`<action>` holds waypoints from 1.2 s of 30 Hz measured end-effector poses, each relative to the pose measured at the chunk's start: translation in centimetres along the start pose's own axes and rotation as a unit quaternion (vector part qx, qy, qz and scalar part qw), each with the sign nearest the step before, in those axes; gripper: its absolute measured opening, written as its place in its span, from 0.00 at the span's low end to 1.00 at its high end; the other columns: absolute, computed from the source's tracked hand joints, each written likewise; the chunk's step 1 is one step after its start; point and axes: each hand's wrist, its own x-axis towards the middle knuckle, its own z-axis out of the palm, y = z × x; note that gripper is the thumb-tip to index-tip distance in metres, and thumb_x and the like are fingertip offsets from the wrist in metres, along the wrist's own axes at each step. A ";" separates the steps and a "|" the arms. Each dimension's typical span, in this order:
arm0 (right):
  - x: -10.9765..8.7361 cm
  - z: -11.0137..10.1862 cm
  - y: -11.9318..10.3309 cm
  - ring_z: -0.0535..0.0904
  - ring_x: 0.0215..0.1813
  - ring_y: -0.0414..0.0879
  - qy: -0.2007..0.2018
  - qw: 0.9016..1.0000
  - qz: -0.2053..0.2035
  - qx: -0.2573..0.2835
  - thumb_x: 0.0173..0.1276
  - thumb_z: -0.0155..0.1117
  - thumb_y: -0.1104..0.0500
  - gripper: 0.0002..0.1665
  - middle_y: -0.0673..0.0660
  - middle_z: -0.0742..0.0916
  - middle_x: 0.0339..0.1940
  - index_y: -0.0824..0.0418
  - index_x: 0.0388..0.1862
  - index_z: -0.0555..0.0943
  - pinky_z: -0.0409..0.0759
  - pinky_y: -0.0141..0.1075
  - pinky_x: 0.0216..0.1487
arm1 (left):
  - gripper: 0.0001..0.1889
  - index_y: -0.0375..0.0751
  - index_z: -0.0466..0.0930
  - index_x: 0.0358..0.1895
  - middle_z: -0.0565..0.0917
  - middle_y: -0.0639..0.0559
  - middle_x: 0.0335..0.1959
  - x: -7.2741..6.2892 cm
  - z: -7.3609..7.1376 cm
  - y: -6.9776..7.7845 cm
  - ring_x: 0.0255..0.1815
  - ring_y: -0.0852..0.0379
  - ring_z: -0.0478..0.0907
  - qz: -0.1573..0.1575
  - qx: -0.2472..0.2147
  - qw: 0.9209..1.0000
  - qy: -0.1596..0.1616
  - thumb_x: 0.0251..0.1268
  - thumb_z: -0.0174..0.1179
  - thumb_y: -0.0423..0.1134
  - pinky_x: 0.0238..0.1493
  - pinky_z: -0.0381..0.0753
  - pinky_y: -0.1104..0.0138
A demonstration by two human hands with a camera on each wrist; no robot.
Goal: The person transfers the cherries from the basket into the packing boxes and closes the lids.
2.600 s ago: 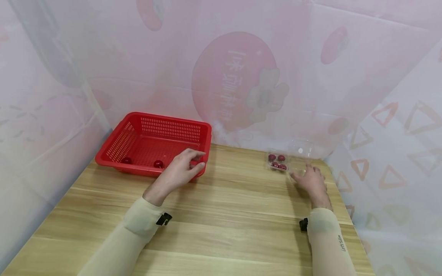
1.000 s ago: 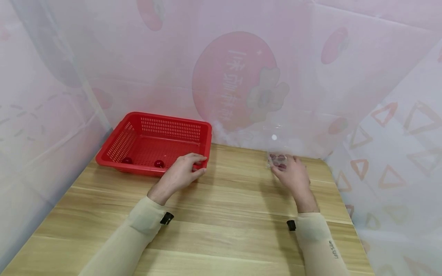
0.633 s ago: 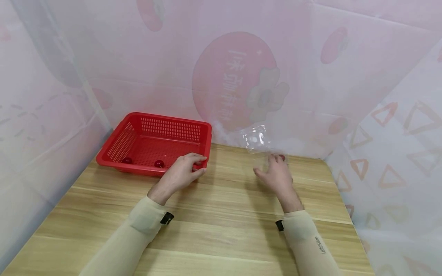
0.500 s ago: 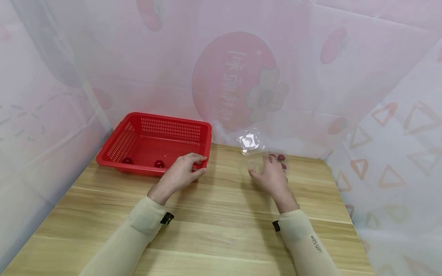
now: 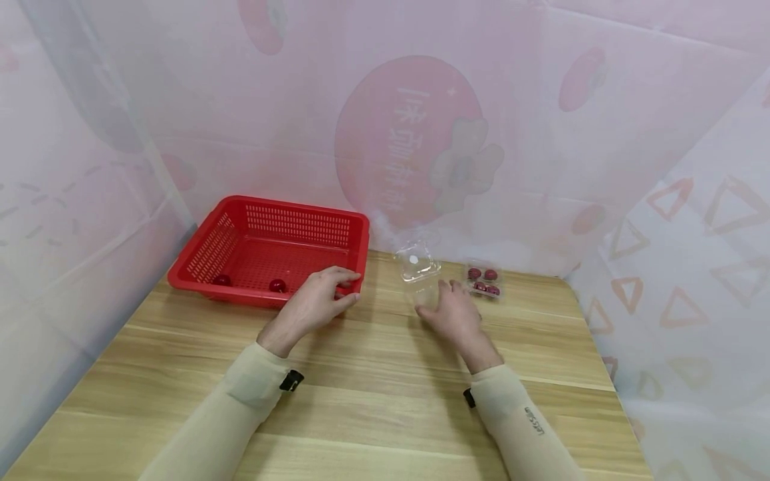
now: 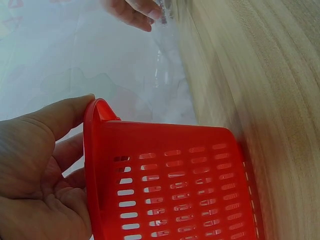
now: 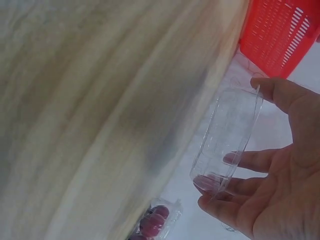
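My left hand point(image 5: 317, 300) holds the near right corner of a red plastic basket point(image 5: 301, 212), fingers over the rim. In the left wrist view its fingers hook the rim point(image 6: 91, 165). Two cherries point(image 5: 277, 286) show inside near the front wall. My right hand point(image 5: 455, 315) grips a clear plastic clamshell box point(image 5: 421, 292), its lid standing up at the back. In the right wrist view the thumb lies on one side of the box point(image 7: 227, 135) and the fingers on the other; I see nothing inside it.
A second clear box point(image 5: 483, 280) holding several cherries sits to the right of my right hand, near the back edge. Printed cloth walls point(image 5: 541, 167) rise behind and beside the wooden table point(image 5: 361, 401).
My right hand has taken hold of the clear box at the far right and carried it left, past the cherry-filled box, towards the basket. The left hand stays at the basket's corner.
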 end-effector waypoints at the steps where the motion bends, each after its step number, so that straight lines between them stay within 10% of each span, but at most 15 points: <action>1: 0.0 0.2 0.0 0.66 0.94 0.76 -0.003 1.000 0.001 -0.001 0.80 0.78 0.35 0.60 0.77 0.69 0.94 0.70 0.93 0.66 0.73 0.77 0.87 | 0.26 0.36 0.86 0.78 0.88 0.37 0.76 0.0 0.0 0.0 0.68 0.40 0.92 -0.001 0.001 1.000 0.000 0.86 0.73 0.40 0.70 0.94 0.47; 27: -0.7 0.4 -0.4 0.90 0.69 0.71 -0.028 0.999 -0.025 -0.025 0.83 0.76 0.33 0.54 0.78 0.86 0.74 0.78 0.79 0.77 0.91 0.65 0.73 | 0.26 0.35 0.85 0.79 0.88 0.36 0.76 0.0 -0.1 0.0 0.66 0.40 0.94 0.001 -0.016 1.000 -0.001 0.86 0.73 0.39 0.68 0.96 0.47; 36: -0.3 -1.1 0.5 0.80 0.84 0.74 -0.035 0.998 -0.040 -0.015 0.87 0.69 0.31 0.52 0.74 0.77 0.88 0.66 0.90 0.73 0.83 0.73 0.81 | 0.26 0.35 0.86 0.78 0.88 0.36 0.75 0.0 -0.1 0.0 0.66 0.40 0.94 0.002 -0.013 1.000 0.000 0.85 0.74 0.39 0.68 0.96 0.48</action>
